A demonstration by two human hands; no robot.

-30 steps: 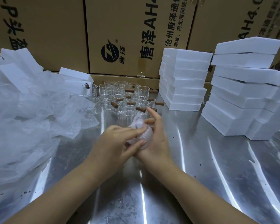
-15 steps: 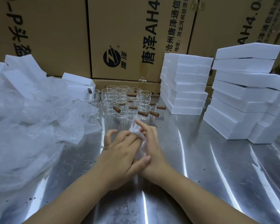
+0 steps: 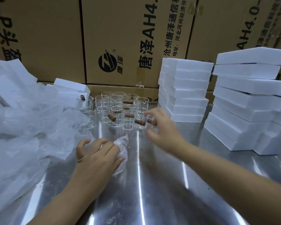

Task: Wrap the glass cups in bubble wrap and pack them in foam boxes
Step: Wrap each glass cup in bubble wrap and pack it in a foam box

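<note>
The wrapped cup (image 3: 121, 149) sits under the fingertips of my left hand (image 3: 96, 157), low against the table (image 3: 152, 189). My fingers curl over its crinkled bubble-wrap skin and my thumb closes on its near side, so the hand grips it. My right hand (image 3: 162, 129) is up and to the right of it, fingers spread wide and holding nothing. It is blurred, and I cannot tell whether the fingertips touch anything. Just beyond both hands stand the bare glass cups (image 3: 110, 104), upright and packed close together, and their brown wooden handles (image 3: 139, 122) stick out sideways near my right fingers. To the left of my left hand lies a loose heap of bubble wrap (image 3: 23, 127), spilling down to the near edge, with white foam pieces (image 3: 10, 78) tumbled behind it. To the right of my right hand rises a stack of foam boxes (image 3: 185, 90), and further right a second stack (image 3: 246, 98), wider and less tidy. The table is polished steel, streaked with bright reflections and faint scuffs, and shows a few dark specks close to the wrap. Beyond the cups, tall brown cartons (image 3: 128, 38) printed with black Chinese characters and a round logo wall off the whole back of the space.
</note>
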